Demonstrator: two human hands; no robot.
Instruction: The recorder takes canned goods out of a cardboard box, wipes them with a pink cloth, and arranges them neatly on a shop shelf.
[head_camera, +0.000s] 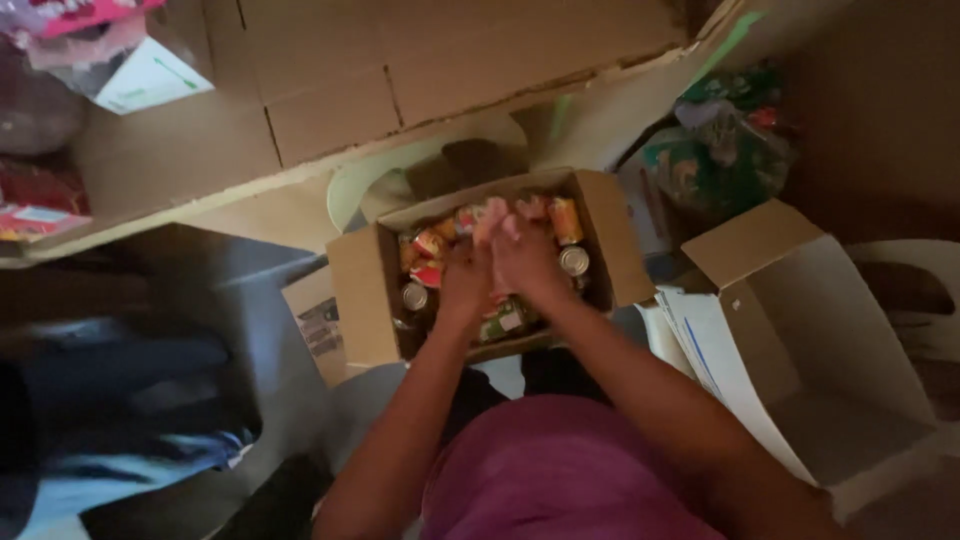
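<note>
1. Both hands reach into an open cardboard box packed with tins.
2. The left hand lies over the tins near the box's middle; its fingers are blurred, so I cannot tell whether they grip anything.
3. The right hand sits just beside it, touching, fingers stretched towards the far wall.
4. The tins stand upright, tops up, directly beneath and beyond both sets of fingertips.
5. An empty white box lies to the right.

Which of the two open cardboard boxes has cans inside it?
The brown box in the middle, where both hands, left hand and right hand, reach in among the cans. The white-sided box on the right shows nothing inside.
</note>
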